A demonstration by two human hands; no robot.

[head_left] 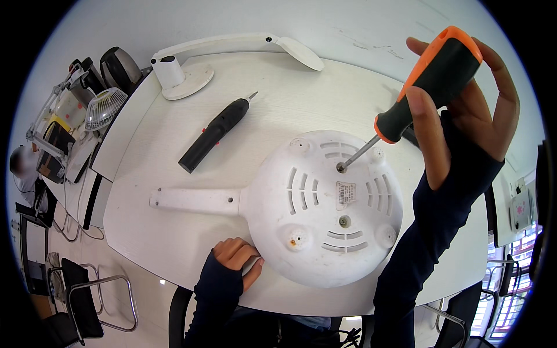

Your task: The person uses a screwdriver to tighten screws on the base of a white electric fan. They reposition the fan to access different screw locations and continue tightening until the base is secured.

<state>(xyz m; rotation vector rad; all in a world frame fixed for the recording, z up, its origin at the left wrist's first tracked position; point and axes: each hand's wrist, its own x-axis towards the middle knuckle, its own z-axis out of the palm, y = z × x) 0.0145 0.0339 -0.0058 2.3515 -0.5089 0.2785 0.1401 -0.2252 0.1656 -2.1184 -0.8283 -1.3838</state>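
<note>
While the right hand (484, 130) holds an orange-and-black screwdriver (438, 87) between its thumb and loosely spread fingers, the head view shows the tool slanting down to the left, its tip at the upper recessed hole of a white round housing (328, 217). The housing lies in the middle of the pale surface (148, 238), vented face up, with its long handle (197, 201) pointing left and a small label (346, 195) near its centre. The left hand (238, 255) is partly curled at the housing's lower-left rim; whether it grips the rim, I cannot tell. Beyond the handle lies a black power driver (216, 134), bit pointing away, and a white desk lamp (188, 83) stands at the far left.
</note>
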